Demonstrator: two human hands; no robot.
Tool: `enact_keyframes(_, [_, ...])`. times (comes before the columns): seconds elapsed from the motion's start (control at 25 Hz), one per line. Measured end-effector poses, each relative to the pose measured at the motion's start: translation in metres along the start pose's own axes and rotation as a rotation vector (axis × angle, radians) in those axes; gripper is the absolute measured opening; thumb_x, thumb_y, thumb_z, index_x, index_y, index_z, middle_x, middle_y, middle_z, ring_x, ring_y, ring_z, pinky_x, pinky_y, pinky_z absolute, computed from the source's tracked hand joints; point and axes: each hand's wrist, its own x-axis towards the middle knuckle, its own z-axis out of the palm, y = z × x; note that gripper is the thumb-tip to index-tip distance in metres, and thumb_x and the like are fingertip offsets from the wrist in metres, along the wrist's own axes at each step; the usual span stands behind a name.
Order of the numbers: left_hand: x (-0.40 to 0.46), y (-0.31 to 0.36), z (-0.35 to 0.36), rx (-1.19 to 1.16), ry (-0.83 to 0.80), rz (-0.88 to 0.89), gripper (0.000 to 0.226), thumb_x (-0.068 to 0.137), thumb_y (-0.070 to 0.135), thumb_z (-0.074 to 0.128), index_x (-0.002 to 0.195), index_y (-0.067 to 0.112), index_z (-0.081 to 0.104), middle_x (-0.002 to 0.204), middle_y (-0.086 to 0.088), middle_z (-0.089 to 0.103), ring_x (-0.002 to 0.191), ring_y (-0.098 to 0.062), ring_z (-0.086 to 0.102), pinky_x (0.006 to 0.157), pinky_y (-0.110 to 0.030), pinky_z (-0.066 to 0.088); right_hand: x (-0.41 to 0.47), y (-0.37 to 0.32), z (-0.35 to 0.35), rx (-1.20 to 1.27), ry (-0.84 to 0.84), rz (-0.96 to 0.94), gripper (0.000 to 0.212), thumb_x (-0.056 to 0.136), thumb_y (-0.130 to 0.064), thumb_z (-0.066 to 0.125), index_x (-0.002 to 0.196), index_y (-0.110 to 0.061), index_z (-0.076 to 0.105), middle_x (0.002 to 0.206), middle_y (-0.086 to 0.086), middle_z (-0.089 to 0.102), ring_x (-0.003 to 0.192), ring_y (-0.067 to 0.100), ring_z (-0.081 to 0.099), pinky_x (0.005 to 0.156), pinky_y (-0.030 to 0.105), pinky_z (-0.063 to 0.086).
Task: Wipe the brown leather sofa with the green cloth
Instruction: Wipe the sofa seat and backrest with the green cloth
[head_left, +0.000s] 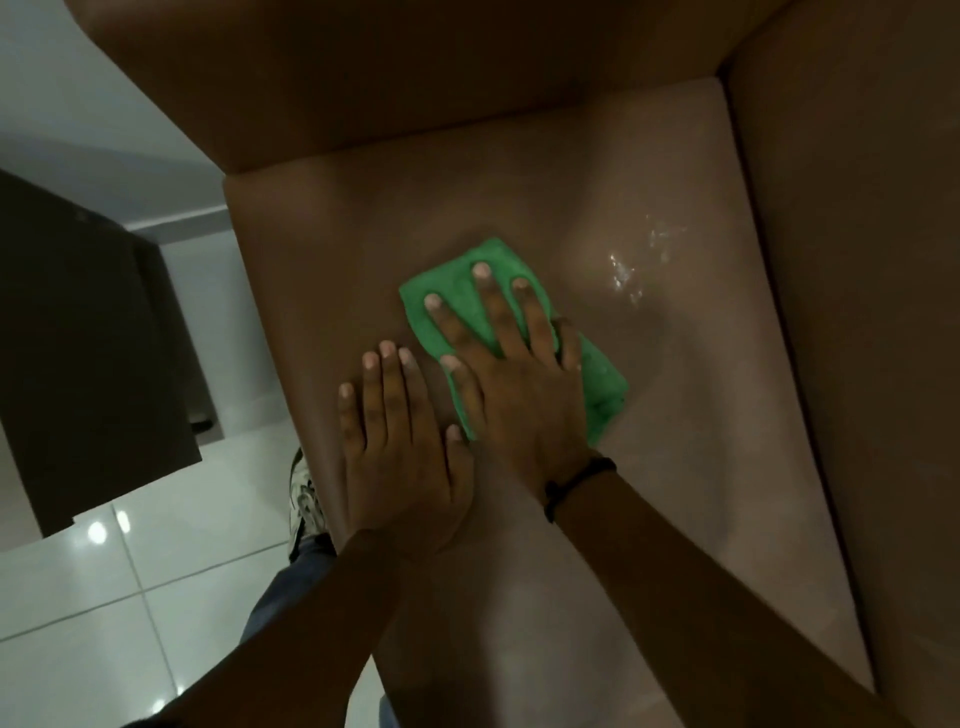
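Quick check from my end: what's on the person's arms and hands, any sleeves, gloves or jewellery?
No gloves and no sleeves in view: both forearms are bare up to the frame edge. The right hand has a thin dark band around the wrist, like a cord bracelet. The left hand and its wrist carry nothing. No rings show on either hand; fingernails are short and unpainted.

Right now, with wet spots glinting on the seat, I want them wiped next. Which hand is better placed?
Right hand: it lies flat on the cloth, beside the wet spots. Left hand rests on bare sofa, farther away.
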Motion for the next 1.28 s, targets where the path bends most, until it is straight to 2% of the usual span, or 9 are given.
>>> enact_keyframes(0.12, [0.001,0.004,-0.007,-0.020,-0.022,-0.003,0.084,0.105,0.037,0.041,0.173,-0.010,0.026,0.180,-0.033,0.030,0.168,-0.048,0.030,0.138,-0.064,0.020,-0.032,-0.017,-0.006,0.003,-0.038,0.258,0.060,0.115,-0.055,0.032,0.173,-0.047,0.022,0.185,0.003,0.016,0.165,0.035,0.024,0.119,0.065,0.039])
enact_keyframes(0.24, [-0.001,0.003,-0.002,-0.025,-0.010,0.008,0.083,0.105,0.034,0.040,0.173,-0.007,0.015,0.180,-0.032,0.030,0.169,-0.046,0.026,0.140,-0.061,0.014,-0.048,-0.021,-0.003,-0.003,-0.046,0.096,0.059,0.115,-0.057,0.028,0.173,-0.048,0.023,0.183,0.005,0.021,0.163,0.038,0.028,0.116,0.067,0.040])
enact_keyframes(0.36, [-0.005,-0.002,0.004,0.010,-0.020,0.046,0.088,0.106,0.038,0.042,0.177,0.001,0.006,0.183,-0.031,0.023,0.173,-0.044,0.014,0.143,-0.056,-0.002,-0.002,-0.005,-0.002,-0.024,-0.041,-0.027,0.057,0.115,-0.059,0.024,0.172,-0.050,0.023,0.185,0.000,0.016,0.167,0.035,0.021,0.121,0.067,0.029])
enact_keyframes(0.56, [0.006,-0.011,-0.005,-0.020,-0.078,0.126,0.082,0.109,0.055,0.045,0.182,0.025,0.021,0.189,-0.019,0.016,0.176,-0.038,-0.002,0.140,-0.067,-0.002,-0.032,0.000,-0.007,0.002,-0.011,0.344,0.059,0.115,-0.060,0.026,0.173,-0.048,0.022,0.185,0.004,0.013,0.167,0.039,0.018,0.122,0.070,0.032])
enact_keyframes(0.68, [0.009,-0.025,-0.001,0.066,-0.085,0.206,0.077,0.109,0.061,0.045,0.179,0.031,0.032,0.188,-0.014,0.025,0.175,-0.044,0.015,0.136,-0.079,0.004,-0.047,0.004,-0.002,-0.022,-0.091,0.173,0.059,0.115,-0.058,0.027,0.173,-0.049,0.022,0.184,0.008,0.016,0.166,0.044,0.020,0.119,0.074,0.033])
enact_keyframes(0.8, [0.010,-0.032,0.000,0.099,-0.042,0.181,0.079,0.110,0.065,0.035,0.181,0.030,0.026,0.188,-0.012,0.024,0.176,-0.039,0.005,0.133,-0.082,-0.001,0.020,0.009,0.000,-0.034,-0.021,-0.013,0.057,0.115,-0.059,0.029,0.172,-0.051,0.025,0.184,0.004,0.017,0.168,0.040,0.019,0.121,0.074,0.028])
enact_keyframes(1.0, [0.016,-0.030,-0.003,0.072,-0.095,0.174,0.081,0.110,0.064,0.038,0.182,0.037,0.014,0.190,-0.015,0.016,0.176,-0.045,0.005,0.129,-0.088,0.005,-0.001,0.010,-0.005,-0.016,0.029,0.463,0.058,0.116,-0.057,0.031,0.173,-0.047,0.024,0.185,0.005,0.016,0.167,0.040,0.020,0.123,0.071,0.032])
enact_keyframes(1.16, [0.018,-0.030,-0.005,0.081,-0.121,0.209,0.086,0.109,0.062,0.040,0.182,0.035,0.006,0.189,-0.014,0.005,0.175,-0.049,0.003,0.125,-0.092,0.011,0.006,-0.007,-0.006,-0.009,-0.067,0.128,0.060,0.114,-0.056,0.033,0.173,-0.048,0.023,0.185,0.006,0.015,0.167,0.043,0.019,0.120,0.074,0.031])
enact_keyframes(1.28, [0.023,-0.036,0.000,0.076,-0.124,0.201,0.077,0.112,0.064,0.030,0.182,0.036,0.016,0.190,-0.014,0.005,0.175,-0.047,-0.003,0.126,-0.092,0.006,0.056,0.013,-0.007,-0.002,-0.003,0.236,0.058,0.115,-0.056,0.034,0.172,-0.049,0.026,0.185,0.000,0.014,0.169,0.036,0.016,0.125,0.069,0.022])
